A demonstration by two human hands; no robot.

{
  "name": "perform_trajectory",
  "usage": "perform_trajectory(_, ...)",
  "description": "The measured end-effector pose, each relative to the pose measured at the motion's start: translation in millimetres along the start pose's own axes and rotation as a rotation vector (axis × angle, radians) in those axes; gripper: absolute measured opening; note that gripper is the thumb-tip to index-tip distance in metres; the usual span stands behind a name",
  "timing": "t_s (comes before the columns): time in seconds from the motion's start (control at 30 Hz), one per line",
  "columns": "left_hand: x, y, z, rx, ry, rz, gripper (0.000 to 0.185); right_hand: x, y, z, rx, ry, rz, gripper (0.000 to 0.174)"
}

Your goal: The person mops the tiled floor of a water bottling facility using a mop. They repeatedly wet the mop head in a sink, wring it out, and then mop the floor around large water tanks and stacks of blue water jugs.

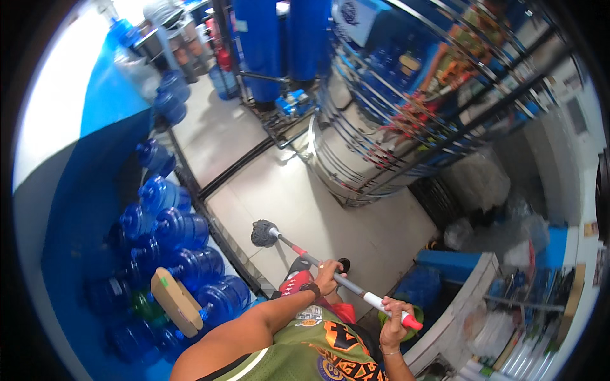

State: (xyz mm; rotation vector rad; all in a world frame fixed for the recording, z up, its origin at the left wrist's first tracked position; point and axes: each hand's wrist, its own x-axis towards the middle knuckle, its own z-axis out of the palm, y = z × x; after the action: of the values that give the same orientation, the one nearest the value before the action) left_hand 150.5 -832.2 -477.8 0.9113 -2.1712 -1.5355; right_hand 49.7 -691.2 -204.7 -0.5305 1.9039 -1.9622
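Note:
A mop with a dark grey string head (263, 233) rests on the pale tiled floor (305, 190). Its grey handle (351, 286), with red and white sections, slopes back towards my body. Midway along the handle, my left hand (327, 280) is wrapped around it. My right hand (393, 325) grips the white upper grip (373, 300), close to the red end cap (411, 322). A dark slipper (344, 265) shows on the floor just beyond my left hand.
Several blue water jugs (183, 227) are piled along the left wall, with a cardboard box (175, 302) on top. A shiny steel tank (362, 157) stands ahead right, blue filter tanks (259, 52) beyond. Dark rails (238, 166) edge the floor. A black crate (434, 199) sits right.

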Motion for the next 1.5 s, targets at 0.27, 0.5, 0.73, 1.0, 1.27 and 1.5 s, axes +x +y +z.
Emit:
perform_trajectory(0.27, 41.6, 49.6, 0.9, 0.189, -0.675, 0.094, 0.039, -72.7, -45.6, -7.0, -0.307, 0.326, -0.024, 0.027)
perform_trajectory(0.5, 127.7, 191.6, 7.5, 0.157, -0.780, 0.591, 0.021, -103.7, -32.4, -68.7, -0.305, 0.243, 0.174, 0.046)
perform_trajectory(0.73, 144.8, 486.1, 35.8, -0.067, -1.094, 0.572, 0.026, -125.5, 21.4, -127.2, -0.550, 0.240, 0.282, 0.055)
perform_trajectory(1.0, -4.7, 767.0, 67.6, -0.357, -1.297, 0.875, 0.054, -52.7, -31.1, -184.4, -0.633, 0.412, -0.304, 0.071)
perform_trajectory(1.27, -62.8, 845.7, 185.1, -0.764, -1.172, 1.377, 0.082, -105.7, -195.5, -301.1, -0.467, 0.787, -0.544, 0.029)
perform_trajectory(1.5, -169.0, 648.2, 309.9, -0.180, -1.652, 0.962, 0.085, -209.7, -408.3, -455.7, -0.705, 1.125, -0.660, 0.029)
